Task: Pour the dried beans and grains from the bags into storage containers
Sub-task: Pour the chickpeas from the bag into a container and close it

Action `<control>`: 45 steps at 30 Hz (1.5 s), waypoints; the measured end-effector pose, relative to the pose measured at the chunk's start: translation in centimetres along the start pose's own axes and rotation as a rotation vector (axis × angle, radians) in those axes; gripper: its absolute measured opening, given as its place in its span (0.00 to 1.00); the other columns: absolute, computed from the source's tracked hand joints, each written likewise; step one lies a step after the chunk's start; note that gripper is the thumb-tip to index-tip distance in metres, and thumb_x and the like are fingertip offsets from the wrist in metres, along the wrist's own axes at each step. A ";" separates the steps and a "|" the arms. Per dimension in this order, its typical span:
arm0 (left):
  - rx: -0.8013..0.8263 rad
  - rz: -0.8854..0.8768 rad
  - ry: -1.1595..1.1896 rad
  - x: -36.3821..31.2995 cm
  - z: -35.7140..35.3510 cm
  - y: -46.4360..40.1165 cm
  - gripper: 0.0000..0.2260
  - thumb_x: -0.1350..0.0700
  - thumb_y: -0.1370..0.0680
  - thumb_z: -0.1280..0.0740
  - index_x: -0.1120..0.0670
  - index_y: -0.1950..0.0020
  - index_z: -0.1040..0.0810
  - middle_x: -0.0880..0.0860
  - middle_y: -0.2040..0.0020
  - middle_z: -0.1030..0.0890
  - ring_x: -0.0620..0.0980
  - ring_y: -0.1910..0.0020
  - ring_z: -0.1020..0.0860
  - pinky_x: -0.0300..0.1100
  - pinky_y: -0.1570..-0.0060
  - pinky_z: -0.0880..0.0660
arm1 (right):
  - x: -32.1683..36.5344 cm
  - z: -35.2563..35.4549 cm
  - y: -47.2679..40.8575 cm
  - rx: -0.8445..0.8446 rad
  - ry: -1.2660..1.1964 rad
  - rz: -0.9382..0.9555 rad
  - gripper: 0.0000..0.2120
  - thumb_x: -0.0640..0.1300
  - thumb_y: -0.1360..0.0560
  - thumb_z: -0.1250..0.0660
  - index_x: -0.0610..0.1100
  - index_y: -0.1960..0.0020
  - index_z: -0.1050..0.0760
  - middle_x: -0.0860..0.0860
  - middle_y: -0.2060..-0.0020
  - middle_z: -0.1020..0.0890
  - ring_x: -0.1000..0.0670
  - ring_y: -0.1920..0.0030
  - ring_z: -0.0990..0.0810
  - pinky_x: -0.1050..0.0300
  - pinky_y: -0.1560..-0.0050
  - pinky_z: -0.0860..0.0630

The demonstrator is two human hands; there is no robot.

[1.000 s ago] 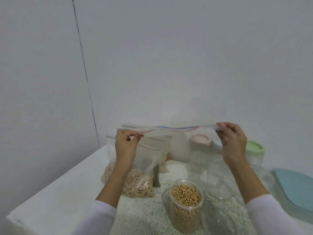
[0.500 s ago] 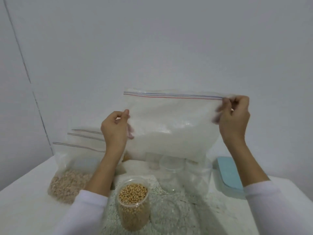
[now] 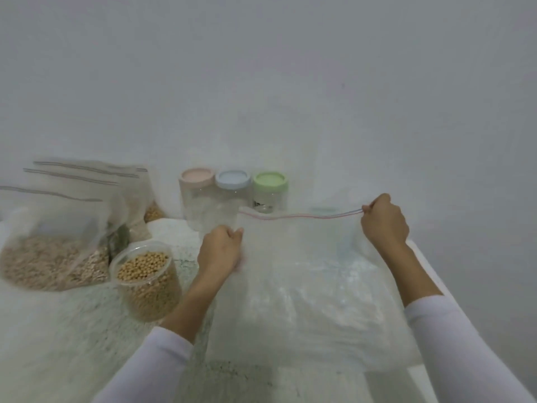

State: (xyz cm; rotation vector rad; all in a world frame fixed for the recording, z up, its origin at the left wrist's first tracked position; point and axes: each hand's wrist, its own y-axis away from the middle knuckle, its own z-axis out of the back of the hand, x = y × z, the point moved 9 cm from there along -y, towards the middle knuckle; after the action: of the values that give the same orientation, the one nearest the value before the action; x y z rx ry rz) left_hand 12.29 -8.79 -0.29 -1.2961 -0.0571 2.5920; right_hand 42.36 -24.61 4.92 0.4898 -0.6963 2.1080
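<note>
Empty clear zip-top bag (image 3: 305,286) held stretched out flat over the right part of the speckled countertop (image 3: 72,330), its long axis running left-right w/ the red-and-blue zip strip along the far edge, mouth pointing away from the person toward the wall. Nothing visible inside it.

Left hand (image 3: 219,250) is closed on the bag's left edge just below the zip corner, fingers curled round the plastic. Right hand (image 3: 383,221) pinches the far right end of the zip strip between thumb and fingertips, raised a bit higher than the left — so the strip sags slightly in the middle.

Counts:
- 1 open round tub of soybeans (image 3: 145,280), lidless, nearly full, left of the left forearm.
- 3 clear lidded jars in a row at the back by the wall, touching side by side: pink lid (image 3: 197,175), blue lid (image 3: 232,178), green lid (image 3: 270,181). All look empty, though blur makes that uncertain.
- Filled zip bags (image 3: 52,251) at far left — at least 3 zip strips visible, overlapping; front one holds pale tan grain, and a bit of yellow beans shows behind. Exact no. hard to tell through blur.

Both sleeves white.
</note>
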 end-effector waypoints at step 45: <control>0.465 -0.378 -0.632 2.2 -19.0 8.9 0.26 0.41 0.18 0.52 0.46 0.21 0.55 0.49 0.21 0.58 0.48 0.23 0.59 0.55 0.27 0.61 | -11.7 -10.0 5.4 0.181 0.158 0.209 0.26 0.52 0.23 0.37 0.43 0.29 0.35 0.43 0.30 0.33 0.40 0.30 0.36 0.40 0.30 0.46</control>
State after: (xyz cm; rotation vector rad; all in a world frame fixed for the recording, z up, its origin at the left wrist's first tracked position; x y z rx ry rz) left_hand 24.38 -18.31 -14.79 -0.2572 0.1640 2.3722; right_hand 43.66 -27.95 -10.95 0.3546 -0.4857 2.3901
